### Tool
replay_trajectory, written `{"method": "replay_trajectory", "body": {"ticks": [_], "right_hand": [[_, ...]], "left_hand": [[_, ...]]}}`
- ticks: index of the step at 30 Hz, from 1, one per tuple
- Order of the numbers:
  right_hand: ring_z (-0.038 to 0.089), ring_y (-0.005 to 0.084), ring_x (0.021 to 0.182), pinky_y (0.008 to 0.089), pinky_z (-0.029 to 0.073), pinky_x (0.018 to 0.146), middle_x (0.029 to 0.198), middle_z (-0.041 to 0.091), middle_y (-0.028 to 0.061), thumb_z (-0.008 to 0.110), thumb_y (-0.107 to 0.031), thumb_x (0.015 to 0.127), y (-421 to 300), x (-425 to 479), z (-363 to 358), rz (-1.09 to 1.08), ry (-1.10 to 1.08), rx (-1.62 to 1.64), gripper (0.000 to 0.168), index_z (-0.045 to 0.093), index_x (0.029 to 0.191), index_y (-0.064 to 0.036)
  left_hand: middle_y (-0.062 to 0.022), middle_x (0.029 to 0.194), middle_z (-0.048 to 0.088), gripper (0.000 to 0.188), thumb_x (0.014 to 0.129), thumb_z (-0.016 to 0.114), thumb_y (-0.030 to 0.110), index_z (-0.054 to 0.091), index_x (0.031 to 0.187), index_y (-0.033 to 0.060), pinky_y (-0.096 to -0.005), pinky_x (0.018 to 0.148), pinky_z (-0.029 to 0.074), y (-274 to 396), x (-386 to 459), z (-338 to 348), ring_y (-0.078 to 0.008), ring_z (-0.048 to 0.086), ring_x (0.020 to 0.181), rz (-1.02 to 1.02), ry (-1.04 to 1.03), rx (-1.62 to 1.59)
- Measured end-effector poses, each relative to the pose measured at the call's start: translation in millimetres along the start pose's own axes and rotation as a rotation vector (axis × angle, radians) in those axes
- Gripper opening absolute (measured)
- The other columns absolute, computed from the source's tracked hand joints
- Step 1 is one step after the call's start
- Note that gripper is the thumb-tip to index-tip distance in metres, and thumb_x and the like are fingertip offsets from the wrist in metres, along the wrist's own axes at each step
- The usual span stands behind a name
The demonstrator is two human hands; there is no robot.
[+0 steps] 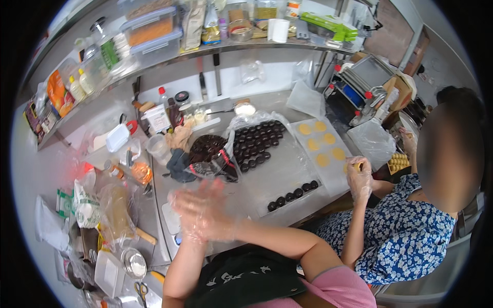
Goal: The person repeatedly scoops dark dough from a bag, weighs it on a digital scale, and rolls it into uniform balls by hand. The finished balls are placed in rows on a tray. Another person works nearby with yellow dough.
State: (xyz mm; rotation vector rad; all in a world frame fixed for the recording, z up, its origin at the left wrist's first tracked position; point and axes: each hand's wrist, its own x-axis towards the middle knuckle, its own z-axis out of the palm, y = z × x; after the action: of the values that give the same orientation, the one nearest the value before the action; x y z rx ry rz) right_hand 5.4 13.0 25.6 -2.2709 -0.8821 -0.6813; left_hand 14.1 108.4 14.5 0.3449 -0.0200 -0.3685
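In clear plastic gloves, my left hand and my right hand are pressed together, palm against palm, over the near edge of the steel table. They are blurred, and whether anything lies between the palms is hidden. Beyond them are a dark mass in a plastic bag and a metal tray. Dark round balls fill its far left part, and a row of several more lies along its near edge. Flat yellow dough discs lie on a pale sheet right of the tray.
A co-worker in a blue floral top stands at the right, a gloved hand around a small yellow piece. Scissors, a bowl of white powder and a plastic container are at lower left. A loaded shelf spans the back.
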Motion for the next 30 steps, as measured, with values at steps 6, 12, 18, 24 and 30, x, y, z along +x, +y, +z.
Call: {"method": "replay_trajectory", "body": {"ticks": [6,12,18,24,30], "right_hand": [[0.051,0.0344,0.113,0.0461,0.040,0.095,0.130,0.047,0.0196,0.057,-0.006,0.075,-0.7,0.7,-3.0,0.012,0.109,0.066,0.048,0.049,0.121,0.005],[0.043,0.0393,0.121,0.0462,0.032,0.103,0.132,0.045,0.0196,0.055,-0.011,0.078,-15.4,2.9,3.7,0.037,0.049,0.076,0.050,0.047,0.126,0.001],[0.051,0.0340,0.114,0.0455,0.040,0.095,0.127,0.051,0.0160,0.059,-0.010,0.078,-22.0,-5.0,-1.0,-0.004,0.110,0.176,0.042,0.054,0.119,-0.003],[0.046,0.0353,0.119,0.0450,0.034,0.101,0.131,0.046,0.0192,0.058,-0.013,0.077,8.8,10.2,-0.5,-0.019,0.108,0.053,0.051,0.049,0.126,-0.004],[0.045,0.0357,0.120,0.0450,0.033,0.101,0.129,0.048,0.0196,0.057,-0.006,0.076,0.7,-4.3,-2.7,-0.061,0.055,0.225,0.052,0.047,0.127,-0.001]], "left_hand": [[-0.0157,0.133,0.043,0.041,0.094,0.037,0.019,0.035,0.134,0.0072,-0.0419,0.104,0.034,6.1,-12.4,1.9,-0.0293,0.043,0.122,-0.133,0.013,-0.006],[-0.0153,0.135,0.041,0.042,0.095,0.037,0.022,0.033,0.135,0.0079,-0.0414,0.103,0.035,0.9,-21.4,-6.6,-0.0288,0.042,0.123,-0.119,-0.116,-0.041],[-0.0133,0.134,0.041,0.044,0.096,0.039,0.026,0.032,0.136,0.0089,-0.0378,0.099,0.040,-3.3,-12.6,-3.4,-0.0247,0.043,0.122,-0.001,0.045,-0.091],[-0.0149,0.131,0.045,0.048,0.091,0.047,0.033,0.039,0.130,0.0048,-0.0410,0.100,0.039,2.1,-23.7,-9.2,-0.0302,0.045,0.119,-0.158,0.032,0.035],[-0.0151,0.131,0.045,0.048,0.091,0.047,0.027,0.038,0.132,0.0039,-0.0394,0.101,0.037,-4.3,-10.9,3.8,-0.0269,0.042,0.123,-0.090,-0.006,-0.087]]}}
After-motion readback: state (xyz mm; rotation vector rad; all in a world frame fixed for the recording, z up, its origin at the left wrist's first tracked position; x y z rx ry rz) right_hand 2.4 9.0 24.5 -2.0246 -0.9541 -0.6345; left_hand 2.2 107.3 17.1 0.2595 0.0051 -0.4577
